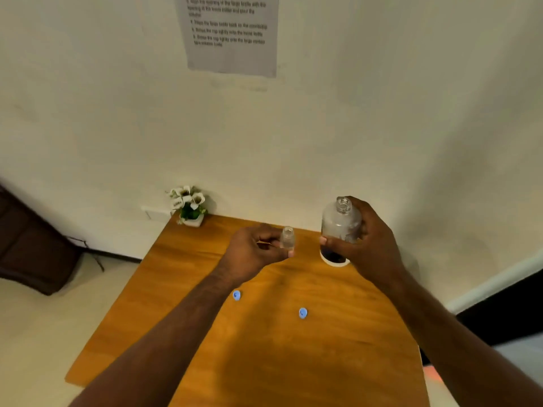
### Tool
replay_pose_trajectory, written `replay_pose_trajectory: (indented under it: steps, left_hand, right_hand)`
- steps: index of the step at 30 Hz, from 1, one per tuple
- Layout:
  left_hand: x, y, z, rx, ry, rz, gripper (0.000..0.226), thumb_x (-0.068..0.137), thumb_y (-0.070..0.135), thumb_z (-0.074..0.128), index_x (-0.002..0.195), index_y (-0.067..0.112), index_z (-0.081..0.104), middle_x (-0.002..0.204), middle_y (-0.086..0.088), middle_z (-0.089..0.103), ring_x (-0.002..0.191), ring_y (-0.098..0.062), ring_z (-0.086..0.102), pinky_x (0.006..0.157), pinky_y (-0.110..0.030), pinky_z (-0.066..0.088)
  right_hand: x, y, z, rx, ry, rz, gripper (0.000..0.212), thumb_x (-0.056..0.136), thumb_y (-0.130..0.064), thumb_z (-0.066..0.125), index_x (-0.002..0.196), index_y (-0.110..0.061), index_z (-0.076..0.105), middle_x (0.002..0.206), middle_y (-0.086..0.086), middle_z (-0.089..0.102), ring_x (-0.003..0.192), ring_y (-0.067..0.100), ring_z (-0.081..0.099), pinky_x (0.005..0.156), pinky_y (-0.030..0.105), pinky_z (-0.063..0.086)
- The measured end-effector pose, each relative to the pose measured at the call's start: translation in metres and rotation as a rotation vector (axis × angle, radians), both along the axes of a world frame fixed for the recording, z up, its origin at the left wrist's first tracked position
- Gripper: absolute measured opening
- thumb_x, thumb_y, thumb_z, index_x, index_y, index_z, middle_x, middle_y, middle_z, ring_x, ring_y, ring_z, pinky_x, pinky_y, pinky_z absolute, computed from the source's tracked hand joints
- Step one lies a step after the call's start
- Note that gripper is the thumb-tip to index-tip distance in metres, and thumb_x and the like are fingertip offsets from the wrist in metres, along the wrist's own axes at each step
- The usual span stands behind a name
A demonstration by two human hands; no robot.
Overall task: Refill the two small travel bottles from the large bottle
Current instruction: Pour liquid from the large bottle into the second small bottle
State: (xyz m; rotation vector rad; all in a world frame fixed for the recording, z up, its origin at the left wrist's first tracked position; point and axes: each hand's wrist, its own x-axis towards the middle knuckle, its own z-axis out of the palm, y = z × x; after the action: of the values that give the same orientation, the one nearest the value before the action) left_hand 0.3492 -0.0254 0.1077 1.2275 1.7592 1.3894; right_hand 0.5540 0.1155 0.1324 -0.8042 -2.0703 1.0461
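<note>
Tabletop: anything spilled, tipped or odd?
No spill shows on the table. Two blue caps lie loose on it. The left hand holds an uncapped small bottle, the right hand the open large bottle. Only one small bottle is visible.

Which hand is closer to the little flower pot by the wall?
The left. The left hand, holding the small bottle, is just right of the flower pot. The right hand, holding the large bottle, is farther right.

two blue caps (236, 295) lie apart on bare wooden table (293, 362).
</note>
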Motion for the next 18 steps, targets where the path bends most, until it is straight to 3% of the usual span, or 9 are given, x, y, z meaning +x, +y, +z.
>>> replay_pose_trajectory:
  steps: [6, 10, 13, 16, 18]
  left_hand:
    - [-0.002, 0.005, -0.091, -0.216, -0.056, 0.007, 0.035, 0.071, 0.002, 0.091, 0.103, 0.000, 0.079, 0.102, -0.017, 0.076, 0.098, -0.032, 0.071, 0.086, -0.042, 0.061]
    - [-0.007, 0.017, -0.150, -0.339, -0.035, -0.026, 0.021, 0.076, -0.001, 0.086, 0.095, -0.003, 0.078, 0.096, -0.022, 0.075, 0.095, -0.038, 0.071, 0.084, -0.050, 0.059]
    - [-0.011, 0.025, -0.189, -0.406, 0.022, -0.082, 0.012, 0.080, 0.005, 0.083, 0.091, 0.003, 0.078, 0.093, -0.015, 0.077, 0.090, -0.032, 0.072, 0.082, -0.049, 0.059]
    - [-0.015, 0.035, -0.220, -0.488, 0.123, -0.095, 0.030, 0.076, 0.011, 0.086, 0.104, 0.012, 0.077, 0.105, -0.007, 0.077, 0.095, -0.022, 0.072, 0.087, -0.043, 0.060]
    - [-0.018, 0.039, -0.235, -0.530, 0.189, -0.131, 0.036, 0.076, 0.016, 0.086, 0.110, 0.015, 0.075, 0.110, -0.004, 0.075, 0.096, -0.019, 0.071, 0.088, -0.039, 0.059]
  right_hand:
    - [-0.013, 0.011, -0.073, -0.107, -0.093, -0.094, 0.081, 0.060, -0.059, 0.083, 0.129, -0.040, 0.048, 0.120, -0.023, 0.055, 0.109, 0.007, 0.057, 0.074, 0.011, 0.052]
    - [-0.030, 0.022, -0.121, -0.179, -0.167, -0.185, 0.080, 0.065, -0.047, 0.088, 0.132, -0.035, 0.046, 0.121, -0.016, 0.054, 0.107, 0.008, 0.056, 0.065, 0.006, 0.049]
    - [-0.042, 0.032, -0.155, -0.221, -0.191, -0.238, 0.079, 0.066, -0.040, 0.090, 0.132, -0.031, 0.047, 0.117, -0.014, 0.053, 0.103, 0.009, 0.055, 0.063, 0.003, 0.047]
    - [-0.055, 0.047, -0.184, -0.264, -0.233, -0.281, 0.081, 0.067, -0.038, 0.090, 0.135, -0.029, 0.046, 0.119, -0.011, 0.054, 0.103, 0.011, 0.057, 0.064, 0.006, 0.048]
    - [-0.061, 0.055, -0.199, -0.260, -0.249, -0.293, 0.082, 0.067, -0.035, 0.090, 0.136, -0.026, 0.047, 0.123, -0.007, 0.056, 0.106, 0.012, 0.057, 0.072, 0.012, 0.050]
